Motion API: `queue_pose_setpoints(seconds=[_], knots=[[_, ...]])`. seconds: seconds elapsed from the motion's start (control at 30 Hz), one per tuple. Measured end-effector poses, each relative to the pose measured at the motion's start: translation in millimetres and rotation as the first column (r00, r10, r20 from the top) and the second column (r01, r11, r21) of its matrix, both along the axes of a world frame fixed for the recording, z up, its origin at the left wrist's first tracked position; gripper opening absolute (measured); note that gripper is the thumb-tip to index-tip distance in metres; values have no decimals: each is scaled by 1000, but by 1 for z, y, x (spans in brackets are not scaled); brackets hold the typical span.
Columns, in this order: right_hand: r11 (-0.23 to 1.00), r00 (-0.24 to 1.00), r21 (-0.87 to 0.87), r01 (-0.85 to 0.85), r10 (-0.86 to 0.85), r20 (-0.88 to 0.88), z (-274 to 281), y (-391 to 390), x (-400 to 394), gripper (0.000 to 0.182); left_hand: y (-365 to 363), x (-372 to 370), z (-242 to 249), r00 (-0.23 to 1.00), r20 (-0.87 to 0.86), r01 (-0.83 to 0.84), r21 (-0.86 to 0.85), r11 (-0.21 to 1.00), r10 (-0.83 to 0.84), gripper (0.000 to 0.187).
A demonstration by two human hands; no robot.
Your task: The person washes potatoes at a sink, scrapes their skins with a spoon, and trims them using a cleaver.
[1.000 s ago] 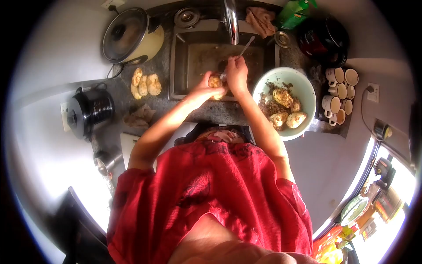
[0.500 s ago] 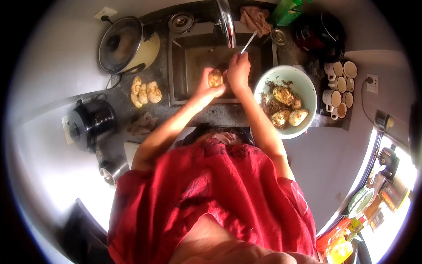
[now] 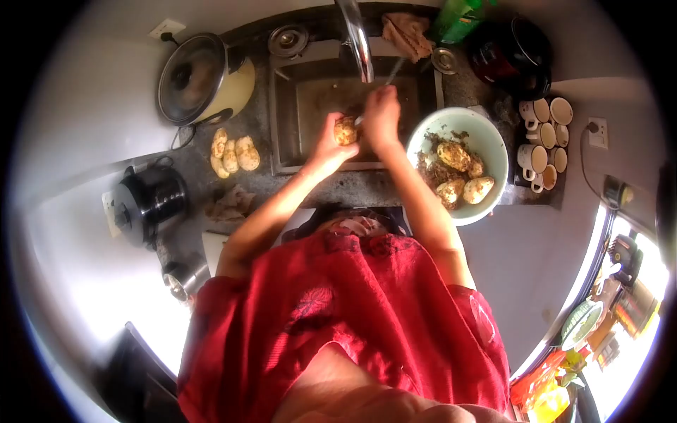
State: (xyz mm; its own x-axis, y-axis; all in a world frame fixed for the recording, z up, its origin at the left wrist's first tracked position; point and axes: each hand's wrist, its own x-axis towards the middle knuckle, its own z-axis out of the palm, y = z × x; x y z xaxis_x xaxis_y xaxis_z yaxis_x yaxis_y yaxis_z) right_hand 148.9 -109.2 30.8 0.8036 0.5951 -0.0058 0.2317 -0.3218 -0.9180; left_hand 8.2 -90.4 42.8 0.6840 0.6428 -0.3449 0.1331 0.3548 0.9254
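Over the sink (image 3: 285, 151), my left hand (image 3: 331, 146) is wrapped round a brown, patchy tuber (image 3: 345, 131). My right hand (image 3: 381, 118), just beside it, grips a thin tool (image 3: 395, 71) whose far end sticks out above the fist, blurred. The tool's near end is close to the tuber; whether it touches cannot be made out. To the right, a pale green bowl (image 3: 498, 151) holds several tubers (image 3: 453, 155) and dark peelings. Several paler tubers (image 3: 247, 153) lie on the counter left of the sink.
A faucet (image 3: 358, 44) hangs over the sink. At the left are a lidded cream pot (image 3: 233, 88) and a black cooker (image 3: 151, 197). Behind the sink lies a brown cloth (image 3: 407, 35). Several mugs (image 3: 532, 158) and a dark appliance (image 3: 511, 56) stand at the right.
The tool in my right hand has tilted and blurred, and the hand has shifted slightly. My left hand still holds the tuber in nearly the same place.
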Motion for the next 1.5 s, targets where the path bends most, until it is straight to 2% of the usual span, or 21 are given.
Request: queue_pose_setpoints(seconds=[0.03,0.1,0.17,0.2,0.37,0.43,0.5,0.57,0.63,0.7,0.77,0.8,0.83,1.03,1.1,1.13,1.17,1.23,1.3,1.37,1.5], knots=[[999,998,14,-46,45,38,5,-4,-9,18,0,1,1,998,66,2,-7,1000,-2,59],[980,996,-190,-56,67,54,-1,4,4,18,-5,-6,-8,997,-67,38,144,989,-29,58],[995,995,-98,23,-13,104,-14,13,17,18,-9,-3,-2,977,-195,128,221,967,-85,59],[995,995,-71,70,-64,73,-15,13,21,19,-14,4,14,994,-109,22,83,996,-13,58],[992,992,-76,-99,104,74,17,-4,-13,19,-6,8,3,994,-106,26,175,984,-7,60],[984,992,-151,-93,105,75,6,9,-10,21,-6,8,-6,999,13,-52,-26,998,53,60],[970,991,-243,23,10,134,-19,24,15,23,-15,-3,2,971,-220,162,298,941,-98,59],[991,999,-124,40,-36,37,-12,17,26,21,-13,-6,-7,966,-256,136,356,925,-43,58],[1000,1000,-3,8,-8,-29,3,11,15,19,-6,-1,5,986,-165,11,178,984,19,59],[991,993,-81,-104,108,51,14,3,-8,19,0,1,-5,988,-156,25,220,975,10,59],[984,986,-127,-127,140,96,-3,2,-9,19,-3,0,-9,991,-131,-6,45,999,11,59],[987,991,-146,-70,85,99,-13,6,3,19,-7,-3,-1,985,-174,29,102,994,-11,60],[987,994,-160,-1,19,108,-21,10,16,19,-14,-3,8,972,-237,80,329,941,1,59],[995,995,-41,-89,91,45,9,-3,-1,18,-17,1,-3,998,-13,-56,4,998,56,58],[971,992,-234,-40,66,104,-20,6,16,18,-30,-2,4,958,-266,184,276,943,-109,59],[989,997,-148,22,-10,82,-45,8,22,18,-32,-1,-8,994,-83,87,124,988,-77,61],[997,986,-21,79,-81,-144,-41,7,27,17,-28,3,-7,992,-121,55,174,983,-34,65],[994,973,-3,109,-107,-203,-38,-4,28,15,-16,-3,-7,955,-297,104,379,919,14,70],[994,945,25,107,-94,-312,-13,-9,20,15,-9,0,15,949,-315,120,400,909,13,72],[994,900,47,98,-68,-430,-1,-14,2,14,-5,-3,5,970,-242,73,243,967,-13,69],[998,998,-6,-58,58,-18,9,-11,-17,17,-9,1,19,907,-421,164,396,903,20,65]])
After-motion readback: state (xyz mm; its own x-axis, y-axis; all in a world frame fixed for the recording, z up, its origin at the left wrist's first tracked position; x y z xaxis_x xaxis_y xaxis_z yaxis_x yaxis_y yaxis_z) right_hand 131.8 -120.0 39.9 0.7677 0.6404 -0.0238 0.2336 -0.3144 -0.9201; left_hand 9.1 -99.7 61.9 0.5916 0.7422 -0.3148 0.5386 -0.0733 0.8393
